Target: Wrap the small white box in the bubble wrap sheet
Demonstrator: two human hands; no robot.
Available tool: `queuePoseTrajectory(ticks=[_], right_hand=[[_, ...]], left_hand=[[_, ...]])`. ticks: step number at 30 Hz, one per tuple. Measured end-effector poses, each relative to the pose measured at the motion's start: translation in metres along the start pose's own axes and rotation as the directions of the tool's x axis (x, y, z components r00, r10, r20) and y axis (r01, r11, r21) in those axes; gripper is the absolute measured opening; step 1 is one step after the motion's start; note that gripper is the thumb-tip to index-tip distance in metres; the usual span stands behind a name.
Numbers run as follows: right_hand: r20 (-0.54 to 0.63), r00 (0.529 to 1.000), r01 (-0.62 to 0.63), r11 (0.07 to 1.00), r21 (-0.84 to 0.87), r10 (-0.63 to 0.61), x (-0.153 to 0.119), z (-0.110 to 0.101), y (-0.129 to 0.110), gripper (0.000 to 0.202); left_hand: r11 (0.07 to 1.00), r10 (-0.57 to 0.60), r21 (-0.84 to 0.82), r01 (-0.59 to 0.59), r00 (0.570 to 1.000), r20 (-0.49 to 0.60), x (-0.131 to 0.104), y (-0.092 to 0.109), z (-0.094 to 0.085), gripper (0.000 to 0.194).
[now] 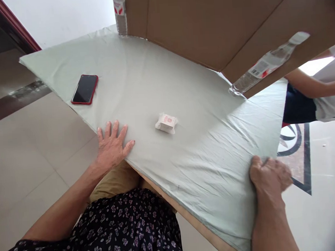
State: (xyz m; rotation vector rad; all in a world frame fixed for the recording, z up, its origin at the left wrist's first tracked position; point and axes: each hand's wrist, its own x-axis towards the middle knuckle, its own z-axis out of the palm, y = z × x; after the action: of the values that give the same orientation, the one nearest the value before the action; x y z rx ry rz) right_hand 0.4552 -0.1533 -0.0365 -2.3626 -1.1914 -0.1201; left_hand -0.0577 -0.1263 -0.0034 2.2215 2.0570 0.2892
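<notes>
My left hand (111,147) lies flat with its fingers spread on the near left edge of a pale green tablecloth (188,89). At the right edge of the table, my right hand (270,173) is closed, with the cloth's edge in its curled fingers; wrinkles run through the cloth near it. Between my hands, closer to the left one, sits a small white box with red print (167,122) in clear wrapping. Neither hand touches it. Beyond my left hand rests a black phone in a red case (85,90).
A tall cardboard panel (189,24) stands across the far side. An upright plastic bottle (120,16) is at its left end; another bottle (266,65), appearing slanted, is against its right part. Behind the panel, another person's arm (310,85) shows at right.
</notes>
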Motion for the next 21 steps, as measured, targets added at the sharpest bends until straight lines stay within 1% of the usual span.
queuePoseTrajectory(ticks=[1,2,3,4,5,6,7,8,9,10,12,13,14,15,17,19,21], right_hand=[[-0.097,0.995,0.016,0.999,0.029,-0.013,-0.001,-0.005,0.005,0.044],[-0.164,0.986,0.047,0.998,0.052,-0.037,-0.003,-0.009,0.004,0.039],[-0.217,0.974,0.083,0.994,0.077,-0.065,-0.004,-0.012,-0.003,0.036],[-0.242,0.966,0.115,0.988,0.101,-0.088,-0.005,-0.014,-0.016,0.034],[-0.2,0.97,0.168,0.975,0.147,-0.137,-0.007,-0.014,-0.035,0.033],[-0.175,0.968,0.219,0.948,0.229,-0.181,-0.008,-0.012,-0.058,0.032],[-0.111,0.961,0.275,0.901,0.336,-0.252,-0.011,-0.009,-0.086,0.03],[-0.04,0.936,0.331,0.835,0.439,-0.35,-0.013,-0.006,-0.115,0.026],[0.001,0.892,0.382,0.755,0.533,-0.452,-0.016,-0.002,-0.144,0.023],[0.01,0.84,0.426,0.67,0.608,-0.543,-0.019,0.003,-0.171,0.021],[0.015,0.766,0.439,0.541,0.717,-0.642,-0.024,0.012,-0.217,0.018],[0.035,0.741,0.419,0.501,0.757,-0.671,-0.026,0.016,-0.234,0.016],[0.041,0.72,0.407,0.471,0.783,-0.692,-0.027,0.02,-0.246,0.015],[0.054,0.694,0.402,0.448,0.799,-0.718,-0.027,0.023,-0.255,0.014],[0.076,0.645,0.41,0.429,0.805,-0.76,-0.026,0.027,-0.262,0.012],[0.091,0.605,0.442,0.43,0.787,-0.791,-0.024,0.03,-0.262,0.013],[0.088,0.586,0.497,0.443,0.746,-0.806,-0.024,0.032,-0.26,0.013]], left_hand=[[1.0,0.008,-0.024,-0.008,1.0,0.005,-0.001,-0.002,-0.002,0.062],[0.998,0.017,-0.053,-0.016,1.0,0.007,0.001,-0.002,-0.005,0.059],[0.996,0.025,-0.087,-0.024,1.0,0.005,0.005,0.001,-0.008,0.056],[0.991,0.039,-0.131,-0.04,0.999,-0.007,0.011,0.005,-0.012,0.052],[0.979,0.078,-0.189,-0.08,0.997,-0.015,0.02,0.013,-0.016,0.052],[0.957,0.124,-0.263,-0.126,0.992,-0.025,0.03,0.022,-0.019,0.054],[0.926,0.167,-0.34,-0.166,0.986,-0.027,0.042,0.033,-0.022,0.058],[0.888,0.205,-0.416,-0.197,0.978,-0.025,0.054,0.045,-0.023,0.063],[0.845,0.235,-0.492,-0.212,0.972,-0.015,0.067,0.056,-0.023,0.07],[0.795,0.259,-0.572,-0.204,0.966,0.016,0.079,0.066,-0.022,0.078],[0.681,0.315,-0.717,-0.15,0.944,0.102,0.099,0.079,-0.014,0.09],[0.614,0.344,-0.782,-0.105,0.928,0.146,0.106,0.082,-0.008,0.092],[0.551,0.358,-0.833,-0.059,0.918,0.171,0.11,0.083,-0.002,0.094],[0.501,0.362,-0.865,-0.04,0.917,0.167,0.113,0.082,0.004,0.096],[0.429,0.37,-0.903,-0.04,0.919,0.135,0.114,0.078,0.015,0.097],[0.397,0.378,-0.916,-0.066,0.921,0.098,0.113,0.075,0.02,0.093],[0.385,0.388,-0.919,-0.083,0.918,0.08,0.112,0.074,0.021,0.088]])
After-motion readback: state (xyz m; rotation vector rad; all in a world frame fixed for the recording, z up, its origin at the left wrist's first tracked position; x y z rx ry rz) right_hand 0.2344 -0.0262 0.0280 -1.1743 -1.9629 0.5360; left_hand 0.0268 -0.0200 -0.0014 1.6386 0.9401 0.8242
